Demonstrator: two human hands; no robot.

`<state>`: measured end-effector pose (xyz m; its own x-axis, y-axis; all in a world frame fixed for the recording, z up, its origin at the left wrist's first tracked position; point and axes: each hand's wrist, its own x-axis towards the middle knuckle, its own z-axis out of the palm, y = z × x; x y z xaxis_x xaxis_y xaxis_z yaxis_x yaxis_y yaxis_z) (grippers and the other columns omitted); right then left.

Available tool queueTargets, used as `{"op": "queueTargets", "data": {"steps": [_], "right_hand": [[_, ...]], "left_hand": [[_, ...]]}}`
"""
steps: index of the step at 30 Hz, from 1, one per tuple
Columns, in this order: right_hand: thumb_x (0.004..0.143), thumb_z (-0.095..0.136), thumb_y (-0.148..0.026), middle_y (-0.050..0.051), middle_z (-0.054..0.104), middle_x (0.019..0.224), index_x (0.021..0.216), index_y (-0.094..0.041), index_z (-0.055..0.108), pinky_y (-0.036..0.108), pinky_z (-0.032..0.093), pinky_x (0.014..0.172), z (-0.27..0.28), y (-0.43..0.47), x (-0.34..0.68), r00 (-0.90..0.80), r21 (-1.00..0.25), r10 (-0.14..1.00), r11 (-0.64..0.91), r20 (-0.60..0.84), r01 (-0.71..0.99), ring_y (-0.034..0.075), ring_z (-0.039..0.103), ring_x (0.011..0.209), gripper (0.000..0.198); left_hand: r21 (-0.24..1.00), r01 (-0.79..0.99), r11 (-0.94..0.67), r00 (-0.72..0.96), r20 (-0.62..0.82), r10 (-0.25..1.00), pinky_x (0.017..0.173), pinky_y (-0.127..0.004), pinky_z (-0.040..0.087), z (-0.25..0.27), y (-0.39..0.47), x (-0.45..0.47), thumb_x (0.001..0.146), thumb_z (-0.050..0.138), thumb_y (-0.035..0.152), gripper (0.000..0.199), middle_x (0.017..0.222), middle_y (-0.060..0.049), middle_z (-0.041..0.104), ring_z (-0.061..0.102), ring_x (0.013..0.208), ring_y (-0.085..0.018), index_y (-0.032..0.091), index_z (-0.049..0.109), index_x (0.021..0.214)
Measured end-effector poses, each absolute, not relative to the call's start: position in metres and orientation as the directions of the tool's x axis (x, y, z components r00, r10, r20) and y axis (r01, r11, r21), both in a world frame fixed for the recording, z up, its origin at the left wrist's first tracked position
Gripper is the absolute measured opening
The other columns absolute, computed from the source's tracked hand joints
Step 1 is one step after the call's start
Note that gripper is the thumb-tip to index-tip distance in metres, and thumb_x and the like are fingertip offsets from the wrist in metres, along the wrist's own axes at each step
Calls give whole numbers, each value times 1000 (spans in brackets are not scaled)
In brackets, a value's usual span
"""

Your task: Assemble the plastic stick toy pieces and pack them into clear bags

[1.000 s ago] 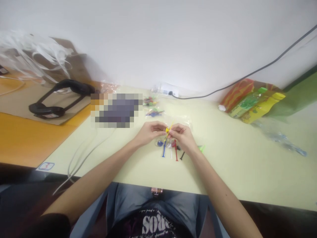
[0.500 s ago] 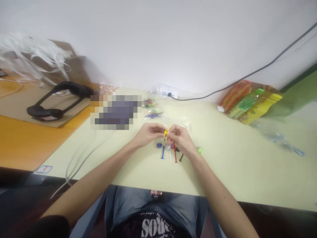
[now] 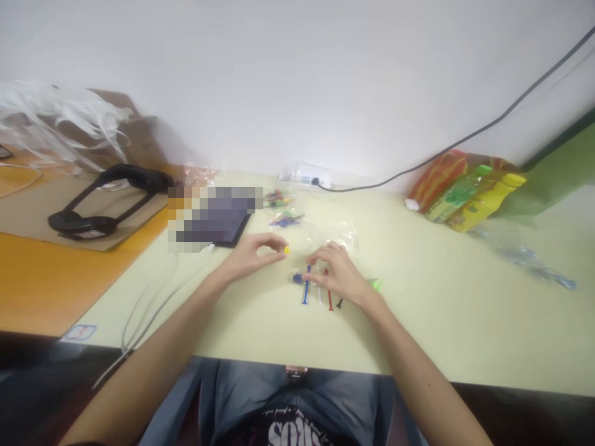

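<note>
Pinched between the thumb and fingertips of my left hand [image 3: 256, 254] is a small yellow plastic piece [image 3: 287, 250]. My right hand [image 3: 335, 270] hovers over several small parts, its thumb and fingers apart, and nothing shows between them. Below its thumb lies a blue stick [image 3: 305, 293] with a flared end. A white stick [image 3: 320, 298], a red stick [image 3: 330, 301] and a black stick [image 3: 339, 303] lie alongside, partly hidden by the hand. A round blue piece [image 3: 297, 278] sits to the left, and a bright green piece [image 3: 375, 285] shows past the right wrist.
Behind the hands lies a clear plastic bag [image 3: 332, 234], with small bags of coloured parts [image 3: 286, 220] farther back. A dark tablet [image 3: 223, 217], partly pixelated, is at left with white cables. Bottles and a snack bag [image 3: 483, 195] stand right; a power strip [image 3: 302, 176] sits by the wall.
My hands have moved apart. The left has gone left with the yellow piece, while the right has let go of it, opened and come down over the sticks.
</note>
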<state>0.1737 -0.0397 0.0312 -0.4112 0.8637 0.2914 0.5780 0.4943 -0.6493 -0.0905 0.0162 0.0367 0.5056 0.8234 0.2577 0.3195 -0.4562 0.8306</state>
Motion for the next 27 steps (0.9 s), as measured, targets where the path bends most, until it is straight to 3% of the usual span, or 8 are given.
{"op": "queueTargets", "data": {"steps": [4,11,21,27], "right_hand": [[90,74,-50,6,71,101,107,-23,71,43,32,94,32,-46,169,-523,-518,825,551,216,654,26,54,103,32],[86,80,-42,4,67,99,101,-23,70,40,31,92,33,-45,172,-553,-504,823,534,127,679,24,54,101,26],[86,70,-22,2,62,87,89,-21,69,38,31,91,33,-44,180,-557,-552,825,508,92,661,22,54,93,3],[77,64,-11,4,60,94,92,-21,70,39,32,93,31,-43,185,-575,-537,815,516,68,668,24,53,98,19]], "left_hand": [[729,441,-524,604,191,774,91,-32,54,29,10,-97,88,73,42,28,105,-5,76,70,95,-20,19,74,105],[603,487,-632,672,204,712,94,-34,52,21,12,-95,86,72,37,22,105,-4,76,70,99,-22,22,75,102],[629,465,-623,679,197,707,95,-33,53,22,6,-93,85,72,32,23,107,-4,76,70,99,-20,22,75,105],[659,420,-624,674,234,701,102,-38,51,28,4,-91,83,76,39,35,117,-7,73,67,109,-23,22,73,114]]}}
